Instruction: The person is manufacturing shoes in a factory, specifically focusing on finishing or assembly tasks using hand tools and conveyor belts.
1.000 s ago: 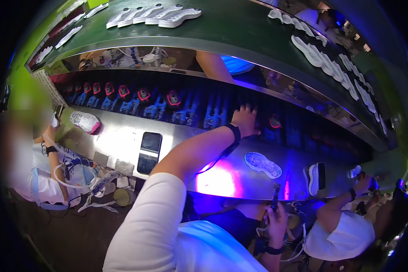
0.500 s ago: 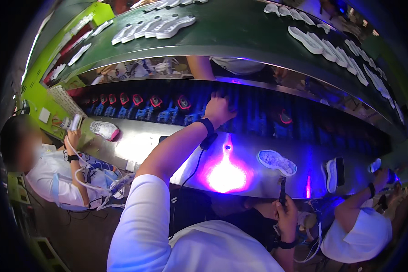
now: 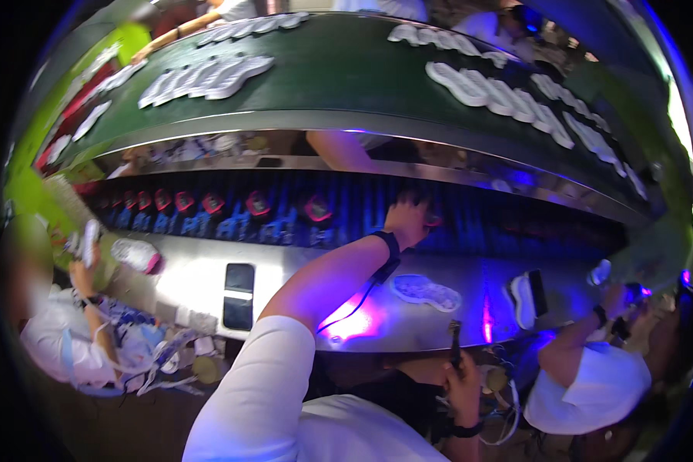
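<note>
My left hand [image 3: 408,219] reaches out over the dark conveyor belt [image 3: 354,192], palm down. Its fingers are lost in shadow and blur. Beside them shows a bit of a red-rimmed piece; whether they grip it cannot be told. My right hand [image 3: 462,389], low near the bench edge, is closed around a small dark-handled brush [image 3: 455,343], held upright with its brownish tip up. Between the two hands a white shoe sole [image 3: 425,292] lies flat on the metal bench [image 3: 346,266]. Farther left on the belt, several red-rimmed dark pieces [image 3: 258,203] stand in a row.
A phone [image 3: 239,296] lies left of my arm. At right, a white sole [image 3: 523,299] lies against a dark slab [image 3: 538,292]. A white-and-pink shoe piece [image 3: 136,255] sits at far left. Rows of white soles [image 3: 208,79] fill the green shelf [image 3: 331,77]. Co-workers sit either side.
My left hand has moved right along the belt, to beside a red-rimmed piece. The view has shifted, and the phone now shows fully. My right hand still holds the brush.
</note>
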Tool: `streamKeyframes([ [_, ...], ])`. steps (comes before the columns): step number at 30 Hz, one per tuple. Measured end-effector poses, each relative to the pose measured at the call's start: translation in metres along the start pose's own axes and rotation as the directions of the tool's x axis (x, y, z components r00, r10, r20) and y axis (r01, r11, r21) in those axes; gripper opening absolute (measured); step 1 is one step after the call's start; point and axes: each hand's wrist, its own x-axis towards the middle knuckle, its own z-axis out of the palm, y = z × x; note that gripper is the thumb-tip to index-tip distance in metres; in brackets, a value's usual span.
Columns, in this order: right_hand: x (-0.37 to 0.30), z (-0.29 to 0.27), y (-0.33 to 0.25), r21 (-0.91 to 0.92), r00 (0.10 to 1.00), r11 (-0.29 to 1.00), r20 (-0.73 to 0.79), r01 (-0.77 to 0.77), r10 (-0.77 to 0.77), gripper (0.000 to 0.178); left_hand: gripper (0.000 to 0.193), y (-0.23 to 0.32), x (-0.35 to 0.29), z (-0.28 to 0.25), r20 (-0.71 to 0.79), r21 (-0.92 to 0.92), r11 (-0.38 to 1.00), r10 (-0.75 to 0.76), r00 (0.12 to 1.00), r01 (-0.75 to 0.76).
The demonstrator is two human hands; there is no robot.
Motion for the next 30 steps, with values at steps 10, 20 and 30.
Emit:
streamKeyframes([
  [10, -0.017, -0.013, -0.002, 0.014, 0.998, 0.999, 0.044, 0.037, -0.037, 0.039, 0.055, -0.010, -0.006, -0.006, -0.061, -0.123, 0.992, -0.043, 0.997, 0.035],
  [20, 0.014, 0.016, 0.015, 0.125, 0.985, 0.987, 0.128, 0.103, -0.119, 0.044, 0.061, -0.030, -0.236, -0.153, 0.275, -0.200, 0.869, 0.494, 0.825, -0.454],
  [30, 0.002, 0.031, -0.033, 0.161, 0.951, 0.957, 0.157, 0.242, -0.267, 0.047, 0.070, -0.005, -0.255, -0.127, 0.198, 0.123, 0.974, -0.214, 0.957, 0.192],
])
